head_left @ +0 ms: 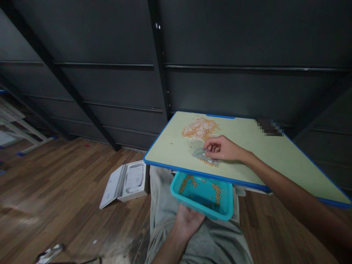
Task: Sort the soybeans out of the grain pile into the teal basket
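Observation:
My left hand (188, 220) supports a turquoise plastic tray (196, 206) from below, at the table's front edge above my lap. Yellow beans, probably soybeans, lie along the tray's sides. Over the table, my right hand (222, 147) pinches a clear, thin, rounded plastic piece (198, 153), held low at the tabletop. Close in front of that piece is a short line of beans (210, 163) near the blue edge. Farther back spreads a pile of beans mixed with white grains (200, 127).
The pale-yellow table (275, 157) has a blue rim. On its far right corner sits a dark, pixelated object (271, 127). An opened white box (134, 181) stands on the wooden floor to the left. A dark panelled wall (115, 80) rises behind the table.

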`<move>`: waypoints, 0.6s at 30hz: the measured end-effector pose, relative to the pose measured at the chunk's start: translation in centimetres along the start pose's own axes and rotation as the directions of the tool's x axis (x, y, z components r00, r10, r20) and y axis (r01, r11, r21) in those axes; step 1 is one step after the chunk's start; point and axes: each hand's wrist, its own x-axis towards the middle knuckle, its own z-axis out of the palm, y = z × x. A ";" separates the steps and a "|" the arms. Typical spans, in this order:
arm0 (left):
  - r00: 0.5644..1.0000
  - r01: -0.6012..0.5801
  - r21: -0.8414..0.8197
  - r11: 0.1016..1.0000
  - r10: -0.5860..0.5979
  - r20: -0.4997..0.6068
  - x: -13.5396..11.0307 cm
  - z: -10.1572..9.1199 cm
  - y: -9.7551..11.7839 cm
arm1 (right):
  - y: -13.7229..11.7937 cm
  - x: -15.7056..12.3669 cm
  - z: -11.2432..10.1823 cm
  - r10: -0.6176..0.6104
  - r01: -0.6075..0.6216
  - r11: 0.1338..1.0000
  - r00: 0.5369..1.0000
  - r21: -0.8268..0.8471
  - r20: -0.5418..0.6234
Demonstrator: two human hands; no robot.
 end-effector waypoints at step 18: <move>1.000 -0.024 -0.001 1.000 0.024 0.006 0.1 0.9 0.1 | -1.6 -0.4 1.6 0.013 -0.032 0.992 0.987 0.119 0.159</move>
